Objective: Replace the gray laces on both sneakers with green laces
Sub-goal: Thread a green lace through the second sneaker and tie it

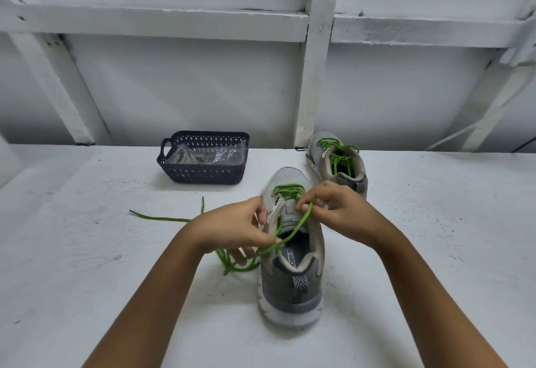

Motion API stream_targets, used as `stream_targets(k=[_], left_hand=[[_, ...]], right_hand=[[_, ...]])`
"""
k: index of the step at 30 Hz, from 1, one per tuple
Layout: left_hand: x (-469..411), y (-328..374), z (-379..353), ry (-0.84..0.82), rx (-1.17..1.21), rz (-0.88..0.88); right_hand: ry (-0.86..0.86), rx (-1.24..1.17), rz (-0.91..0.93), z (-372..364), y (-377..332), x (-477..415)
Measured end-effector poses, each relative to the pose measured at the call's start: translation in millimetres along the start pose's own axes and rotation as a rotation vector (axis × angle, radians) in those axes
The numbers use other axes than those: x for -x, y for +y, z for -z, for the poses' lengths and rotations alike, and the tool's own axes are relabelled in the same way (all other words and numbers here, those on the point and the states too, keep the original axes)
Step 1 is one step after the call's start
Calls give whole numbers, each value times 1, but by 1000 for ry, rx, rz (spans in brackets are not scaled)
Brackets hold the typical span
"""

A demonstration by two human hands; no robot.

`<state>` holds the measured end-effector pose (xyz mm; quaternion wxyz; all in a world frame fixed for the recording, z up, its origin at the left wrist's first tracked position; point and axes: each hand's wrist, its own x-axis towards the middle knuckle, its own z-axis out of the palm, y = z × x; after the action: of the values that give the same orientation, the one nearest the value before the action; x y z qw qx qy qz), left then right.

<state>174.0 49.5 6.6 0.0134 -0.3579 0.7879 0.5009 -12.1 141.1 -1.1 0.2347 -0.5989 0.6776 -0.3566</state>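
While both hands thread, near sneaker (290, 251) points toe away

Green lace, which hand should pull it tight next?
Probably the right hand: it pinches the green lace right beside the lacing of the near shoe, while the left hand holds the slack lower down.

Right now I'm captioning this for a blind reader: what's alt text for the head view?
A left hand and right hand each pinch a green lace half-threaded through the near sneaker on a white table. A second sneaker, already laced green, stands behind it; a dark basket sits further left.
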Motion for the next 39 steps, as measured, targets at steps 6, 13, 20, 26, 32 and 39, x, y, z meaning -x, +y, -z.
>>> stream_targets(k=[6,13,20,26,32,39], left_hand=[[-2,-3,0,10,-249,-23],[8,20,24,93,250,-282],[4,72,46,-33,942,-356],[-19,88,58,-55,1101,-383],[-36,50,53,-12,871,-234],[-36,-4,38,-172,694,-216]], right_hand=[[-48,29,-58,4,-4,6],[52,-94,-49,7,-12,5],[-256,85,16,1,-48,-6],[-216,-12,19,-20,-65,-22],[16,-800,-86,8,-69,-36],[397,-1210,-174,49,-50,-70]])
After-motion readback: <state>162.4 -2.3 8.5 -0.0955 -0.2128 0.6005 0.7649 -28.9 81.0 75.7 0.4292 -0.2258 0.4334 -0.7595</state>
